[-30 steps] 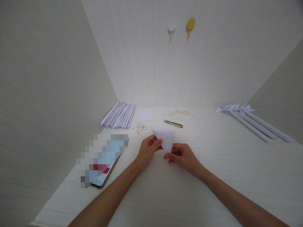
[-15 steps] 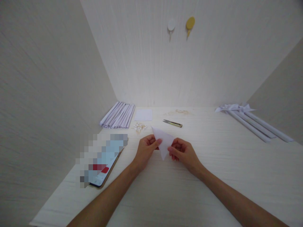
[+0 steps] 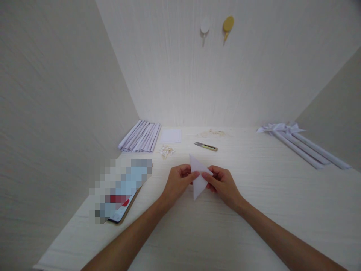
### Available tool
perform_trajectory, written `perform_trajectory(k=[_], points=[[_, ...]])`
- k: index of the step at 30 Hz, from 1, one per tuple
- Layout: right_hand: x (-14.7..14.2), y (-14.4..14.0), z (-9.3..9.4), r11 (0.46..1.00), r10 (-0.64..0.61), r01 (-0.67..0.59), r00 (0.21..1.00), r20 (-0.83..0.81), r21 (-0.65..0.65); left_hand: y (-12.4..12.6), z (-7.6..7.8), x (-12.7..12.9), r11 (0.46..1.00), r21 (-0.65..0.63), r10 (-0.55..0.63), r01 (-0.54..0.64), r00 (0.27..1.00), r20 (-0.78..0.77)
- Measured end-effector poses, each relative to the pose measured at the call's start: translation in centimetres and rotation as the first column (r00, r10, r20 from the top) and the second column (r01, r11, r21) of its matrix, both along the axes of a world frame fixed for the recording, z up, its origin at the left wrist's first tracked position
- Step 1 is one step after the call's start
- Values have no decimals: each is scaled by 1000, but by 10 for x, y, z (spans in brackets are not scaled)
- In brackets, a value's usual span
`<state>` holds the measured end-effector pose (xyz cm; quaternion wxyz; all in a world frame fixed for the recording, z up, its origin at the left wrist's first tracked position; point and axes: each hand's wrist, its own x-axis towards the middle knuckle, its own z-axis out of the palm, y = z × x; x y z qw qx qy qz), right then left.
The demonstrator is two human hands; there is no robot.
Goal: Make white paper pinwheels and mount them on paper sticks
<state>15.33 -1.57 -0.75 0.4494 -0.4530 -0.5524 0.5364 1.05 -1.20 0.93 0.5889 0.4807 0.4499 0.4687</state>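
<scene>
at frame centre a folded white paper triangle (image 3: 198,180) is pinched by left hand (image 3: 178,184) and right hand (image 3: 224,184) fingers above the table (image 3: 254,210).

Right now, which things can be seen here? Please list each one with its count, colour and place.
folded paper triangle: 1, white, held between both hands
rolled paper tubes: a bundle, white, back left of the table
paper square: 1, white, beside the bundle
thread snips: 1, yellowish handle, back centre
paper sticks with bows: several, white, back right
phone: 1, blurred screen, left
wall hooks: 2, white and yellow, back wall
left hand: grip on triangle
right hand: grip on triangle
</scene>
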Motion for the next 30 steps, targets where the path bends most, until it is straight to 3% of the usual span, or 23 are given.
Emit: perform_trajectory(k=[6,12,30], points=[[-1,-2,4,996,69,-67,997,28,-55,4,2,-4,993,10,112,-114,986,123],[-1,-3,3,994,101,-98,994,46,-52,5,0,-7,993,-21,116,-115,975,189],[-2,-3,3,991,132,-130,986,99,-31,3,4,-4,969,6,247,-248,966,77]])
